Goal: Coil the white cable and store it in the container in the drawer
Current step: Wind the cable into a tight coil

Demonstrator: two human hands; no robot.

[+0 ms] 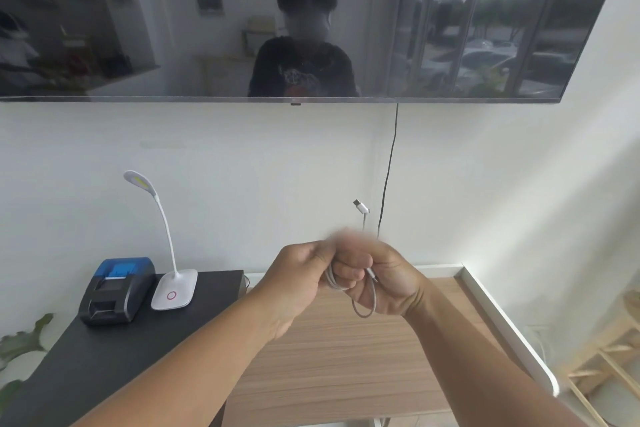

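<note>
Two hands' grip round white cable

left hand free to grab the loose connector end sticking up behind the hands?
Probably not yet. The left hand is closed on the white cable bundle along with the right hand. The connector end stands clear above them, unobstructed, but needs a freed hand.

Smooth white cable (plastic-looking) above matt wood-grain tabletop.

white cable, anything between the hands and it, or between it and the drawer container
Nothing stands between the hands and the white cable: the left hand and right hand both grip it above the wooden desk. No drawer or container is in view, so that path cannot be judged.
</note>
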